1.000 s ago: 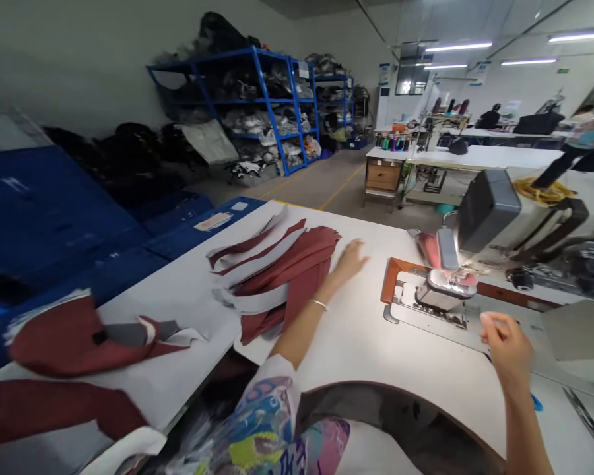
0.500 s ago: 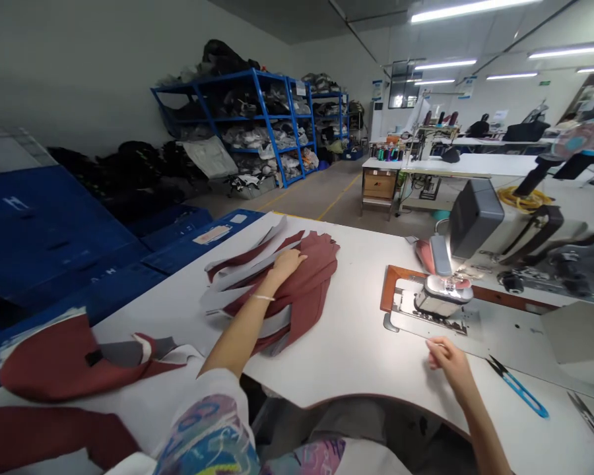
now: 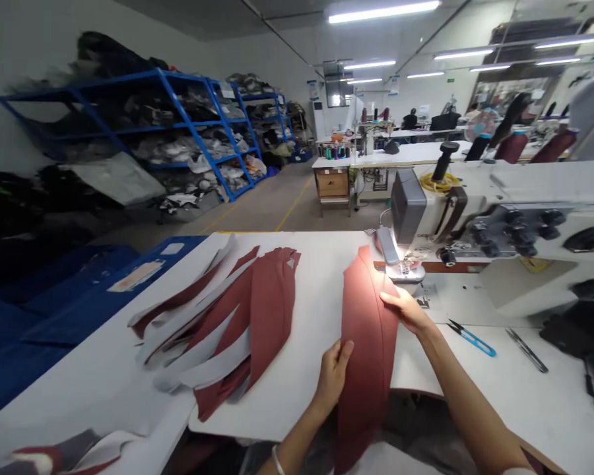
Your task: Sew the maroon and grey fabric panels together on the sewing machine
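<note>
A long maroon fabric panel [image 3: 366,349] with a seam along its length is held up in front of the sewing machine. My left hand [image 3: 332,376] grips its left edge, thumb on top. Higher up, my right hand [image 3: 406,310] pinches the right edge, with fingers hidden behind the cloth. The panel's lower end hangs past the table's front edge. To the left lies a fanned pile of maroon and grey fabric pieces [image 3: 272,303], which neither hand touches. Just beyond the panel, the sewing machine [image 3: 460,218] has its lamp lit over the needle area.
Blue thread snips [image 3: 472,338] and metal tweezers [image 3: 526,349] lie on the white table [image 3: 307,409] at right. More maroon pieces [image 3: 79,455] sit at the lower left. Blue crates [image 3: 143,277] stand beside the table. Behind are blue shelves [image 3: 188,125] with wrapped goods.
My left hand has left the pile with one maroon panel and moved right. My right hand has come up from the table and taken the panel's right edge. The view has turned right.
</note>
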The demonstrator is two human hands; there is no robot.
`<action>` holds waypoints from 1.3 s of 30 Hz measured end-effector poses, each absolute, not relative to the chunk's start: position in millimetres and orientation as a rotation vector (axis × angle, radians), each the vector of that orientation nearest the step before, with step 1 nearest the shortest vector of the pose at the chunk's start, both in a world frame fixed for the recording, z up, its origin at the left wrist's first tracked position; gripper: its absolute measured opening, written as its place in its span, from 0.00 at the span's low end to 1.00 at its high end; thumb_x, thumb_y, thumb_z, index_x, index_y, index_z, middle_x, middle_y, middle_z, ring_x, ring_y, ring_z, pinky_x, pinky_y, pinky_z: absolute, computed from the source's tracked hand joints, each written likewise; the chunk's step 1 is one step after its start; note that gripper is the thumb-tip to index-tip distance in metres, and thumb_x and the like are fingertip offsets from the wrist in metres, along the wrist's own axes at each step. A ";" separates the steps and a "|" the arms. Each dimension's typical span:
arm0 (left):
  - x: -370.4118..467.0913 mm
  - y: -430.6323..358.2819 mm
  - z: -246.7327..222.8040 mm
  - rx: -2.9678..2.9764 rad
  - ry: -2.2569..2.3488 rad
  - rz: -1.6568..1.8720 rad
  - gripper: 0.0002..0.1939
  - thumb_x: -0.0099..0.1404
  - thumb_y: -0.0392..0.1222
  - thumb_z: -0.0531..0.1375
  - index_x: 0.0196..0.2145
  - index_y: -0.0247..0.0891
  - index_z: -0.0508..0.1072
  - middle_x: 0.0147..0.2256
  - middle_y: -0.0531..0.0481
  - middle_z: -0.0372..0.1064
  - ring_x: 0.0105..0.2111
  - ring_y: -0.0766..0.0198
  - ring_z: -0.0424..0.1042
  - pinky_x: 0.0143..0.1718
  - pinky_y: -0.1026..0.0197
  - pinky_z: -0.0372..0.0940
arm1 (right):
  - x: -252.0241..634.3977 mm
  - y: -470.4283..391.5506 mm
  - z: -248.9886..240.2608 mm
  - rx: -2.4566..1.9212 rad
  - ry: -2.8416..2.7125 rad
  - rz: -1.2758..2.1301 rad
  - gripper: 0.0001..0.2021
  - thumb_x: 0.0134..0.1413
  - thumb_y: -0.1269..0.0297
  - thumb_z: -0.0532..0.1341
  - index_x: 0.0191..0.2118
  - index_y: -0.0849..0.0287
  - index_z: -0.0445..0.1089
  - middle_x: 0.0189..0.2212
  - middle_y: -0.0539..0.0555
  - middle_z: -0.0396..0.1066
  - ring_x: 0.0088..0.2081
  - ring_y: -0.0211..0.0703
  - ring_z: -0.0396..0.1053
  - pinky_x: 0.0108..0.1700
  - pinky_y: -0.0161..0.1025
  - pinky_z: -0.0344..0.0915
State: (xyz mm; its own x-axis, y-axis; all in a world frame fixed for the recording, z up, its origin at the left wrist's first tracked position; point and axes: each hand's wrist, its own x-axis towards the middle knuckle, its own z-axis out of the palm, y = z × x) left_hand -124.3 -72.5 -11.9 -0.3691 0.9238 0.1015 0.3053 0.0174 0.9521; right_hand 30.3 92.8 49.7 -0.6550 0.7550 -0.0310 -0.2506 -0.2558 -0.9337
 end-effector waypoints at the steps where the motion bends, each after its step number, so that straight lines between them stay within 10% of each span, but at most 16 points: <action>1: -121.2 -70.8 -17.8 1.296 1.743 1.353 0.21 0.68 0.57 0.51 0.26 0.39 0.62 0.23 0.55 0.60 0.24 0.65 0.62 0.27 0.63 0.61 | 36.6 93.4 53.8 -0.661 -1.406 1.860 0.26 0.48 0.53 0.68 0.54 0.56 0.70 0.50 0.56 0.73 0.50 0.54 0.70 0.55 0.50 0.64; 6: -113.2 -19.9 16.2 1.750 2.039 1.779 0.16 0.67 0.45 0.57 0.51 0.39 0.65 0.48 0.40 0.67 0.49 0.52 0.68 0.50 0.48 0.65 | 48.4 103.3 62.9 -0.927 -1.673 1.169 0.25 0.48 0.54 0.66 0.52 0.57 0.72 0.49 0.55 0.73 0.53 0.55 0.67 0.59 0.51 0.59; 10: -94.0 44.7 51.1 2.465 1.639 1.547 0.14 0.70 0.36 0.52 0.52 0.41 0.67 0.50 0.43 0.70 0.55 0.56 0.66 0.58 0.48 0.62 | 53.6 121.4 50.6 -1.112 -1.659 0.949 0.20 0.47 0.53 0.65 0.42 0.61 0.76 0.39 0.55 0.76 0.43 0.54 0.71 0.51 0.49 0.65; 30: -76.0 87.6 43.7 2.572 1.545 1.287 0.17 0.72 0.40 0.49 0.55 0.41 0.68 0.54 0.45 0.67 0.58 0.57 0.64 0.59 0.52 0.63 | 71.8 118.2 35.5 -0.818 -1.072 1.649 0.22 0.41 0.56 0.71 0.44 0.59 0.75 0.39 0.54 0.77 0.44 0.51 0.73 0.51 0.46 0.66; 39: -80.9 92.9 46.2 2.598 1.539 1.221 0.16 0.72 0.42 0.48 0.54 0.42 0.69 0.52 0.44 0.67 0.54 0.56 0.67 0.56 0.53 0.65 | 87.9 107.9 48.5 -0.669 -1.290 1.785 0.34 0.42 0.61 0.71 0.58 0.54 0.65 0.56 0.55 0.67 0.58 0.52 0.64 0.61 0.49 0.59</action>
